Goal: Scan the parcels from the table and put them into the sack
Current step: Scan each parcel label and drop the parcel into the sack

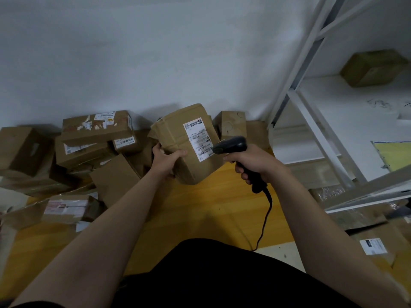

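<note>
Head view: the left hand [165, 160] reaches forward and clasps the crumpled cardboard parcel [178, 138] by its lower edge, lifted above the table [200, 210]. Just right of it, the right hand [251, 162] is fisted round the barcode scanner [232, 145], whose nose is at the shipping label [199, 138]. The label's print is unreadable.

I can pass over bare table [200, 207] strip, near centre. Box pile [89, 152] blocks left and far side up to wall [155, 52]. White shelf frame [318, 132] hems right; scanner cable [264, 223] dangles near right.
</note>
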